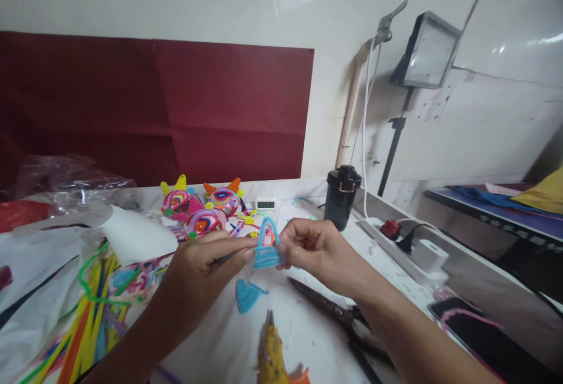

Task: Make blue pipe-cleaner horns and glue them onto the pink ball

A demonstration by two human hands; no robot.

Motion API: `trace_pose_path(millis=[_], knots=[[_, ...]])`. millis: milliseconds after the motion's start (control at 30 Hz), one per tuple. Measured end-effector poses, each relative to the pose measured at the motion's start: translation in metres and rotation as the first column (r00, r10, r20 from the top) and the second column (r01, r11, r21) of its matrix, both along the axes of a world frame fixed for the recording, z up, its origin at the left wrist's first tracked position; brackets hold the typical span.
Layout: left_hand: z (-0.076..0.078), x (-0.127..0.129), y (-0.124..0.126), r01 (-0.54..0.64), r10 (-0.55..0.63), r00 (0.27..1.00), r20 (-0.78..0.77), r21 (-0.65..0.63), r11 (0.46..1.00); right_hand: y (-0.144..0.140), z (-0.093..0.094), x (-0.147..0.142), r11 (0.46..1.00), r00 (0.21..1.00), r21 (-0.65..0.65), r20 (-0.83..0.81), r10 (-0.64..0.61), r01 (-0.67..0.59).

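Observation:
Between my two hands, above the white table (211, 346), is a light blue pipe cleaner (267, 257) folded into flat rows with a loop standing up on top. My left hand (215, 258) pinches its left end between thumb and fingers. At the other end, my right hand (310, 246) grips it with thumb and forefinger. Below them on the table lies a blue fan-shaped pipe cleaner piece (249, 296). A yellow glue gun (272, 352) points its dark tip away from me. Black scissors (328, 308) lie partly under my right forearm.
Colourful round pipe cleaner figures (204, 217) sit at the back, near a small digital clock (265, 203). Loose pipe cleaners (83, 325) pile at the left. A black bottle (342, 196), a power strip (407, 255) and a phone (492, 337) are on the right.

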State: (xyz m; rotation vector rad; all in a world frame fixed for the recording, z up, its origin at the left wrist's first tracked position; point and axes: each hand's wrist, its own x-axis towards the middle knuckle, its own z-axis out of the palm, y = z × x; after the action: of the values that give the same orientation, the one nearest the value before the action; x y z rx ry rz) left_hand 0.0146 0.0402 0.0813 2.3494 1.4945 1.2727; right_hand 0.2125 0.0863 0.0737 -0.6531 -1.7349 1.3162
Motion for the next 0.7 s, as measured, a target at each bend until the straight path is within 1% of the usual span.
trace_pose_path(millis=[67,200,300,500,600,700], knots=[[-0.0004,-0.0007,0.0002,-0.009,0.010,1.000,0.024,-0.039,0.999,0.0001,0.0001,0.0000,1.000,1.000,-0.005,0.002,0.000,0.000],[-0.0023,-0.0025,0.0016,-0.013,0.017,0.998,0.058,-0.076,0.997,-0.0004,0.0003,0.0002,1.000,1.000,-0.015,0.003,0.000,0.000],[-0.0038,-0.0043,0.0033,0.007,0.000,0.997,0.071,-0.097,0.995,-0.0008,-0.0003,0.0006,1.000,1.000,-0.004,0.002,0.004,-0.004],[-0.0066,-0.0074,0.0076,0.037,-0.033,0.999,0.028,-0.133,0.990,-0.0004,-0.0016,0.0006,0.999,0.999,0.032,0.031,0.009,-0.010],[-0.0074,-0.0069,0.0074,0.059,-0.054,0.998,0.040,-0.135,0.989,-0.0010,-0.0014,0.0002,0.999,0.999,0.034,0.043,0.010,-0.012],[-0.0070,-0.0059,0.0056,0.093,-0.082,0.994,0.069,-0.167,0.982,-0.0021,-0.0011,-0.0003,0.999,0.999,0.030,0.043,0.010,-0.011]])
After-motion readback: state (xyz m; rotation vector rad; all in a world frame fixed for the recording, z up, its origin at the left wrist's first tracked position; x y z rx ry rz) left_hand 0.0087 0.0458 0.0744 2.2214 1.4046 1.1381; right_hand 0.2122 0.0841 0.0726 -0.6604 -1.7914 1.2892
